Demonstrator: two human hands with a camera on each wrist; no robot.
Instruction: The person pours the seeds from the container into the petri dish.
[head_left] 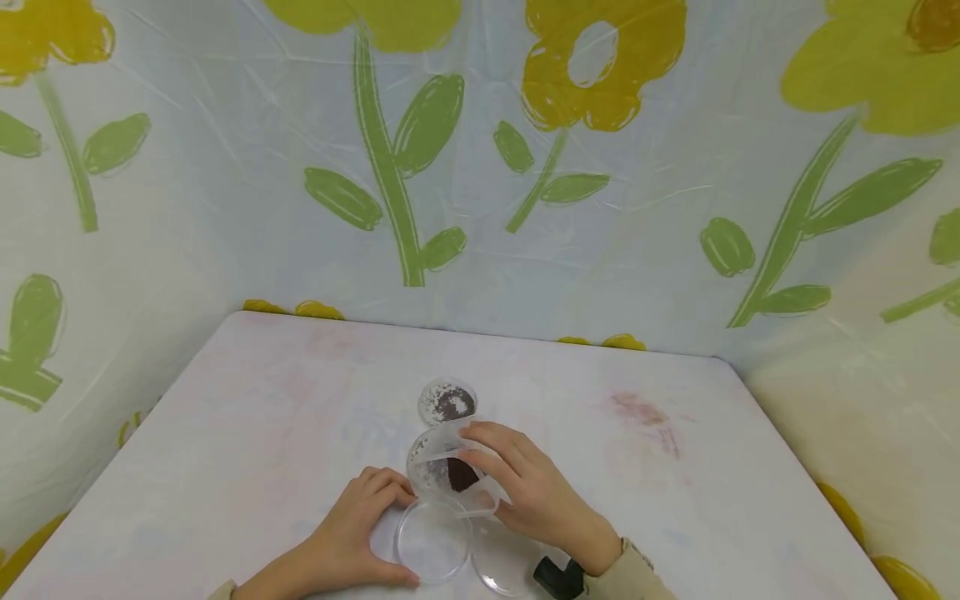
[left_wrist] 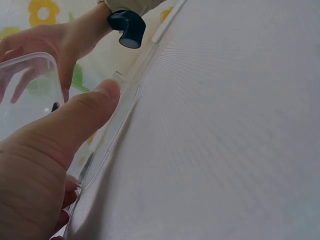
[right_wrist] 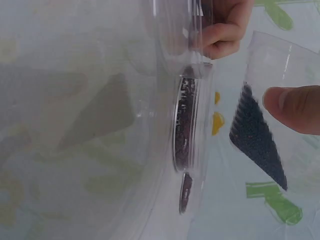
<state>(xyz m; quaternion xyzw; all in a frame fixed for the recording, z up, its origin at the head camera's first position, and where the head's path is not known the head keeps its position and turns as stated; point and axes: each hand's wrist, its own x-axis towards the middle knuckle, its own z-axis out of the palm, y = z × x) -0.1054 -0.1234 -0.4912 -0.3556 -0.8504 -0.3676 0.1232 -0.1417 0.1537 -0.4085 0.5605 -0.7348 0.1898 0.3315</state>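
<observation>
My right hand (head_left: 536, 483) grips a clear plastic container (right_wrist: 265, 60), tilted, with dark grains (right_wrist: 255, 135) gathered in one corner. In the head view it is held low over the dishes. My left hand (head_left: 352, 529) has its thumb and fingers around the rim of a clear round petri dish (head_left: 433, 543) on the table; the thumb lies along the edge in the left wrist view. Just beyond is a second dish (head_left: 418, 468), partly hidden by the container. Farther back stands a third dish (head_left: 447, 402) holding scattered dark grains.
Another clear round dish or lid (head_left: 510, 562) lies beside the held dish, partly under my right forearm. A dark device (head_left: 558, 577) is strapped to the right wrist. The pale table (head_left: 315, 400) ends at a flower-printed curtain (head_left: 480, 250) behind and at both sides.
</observation>
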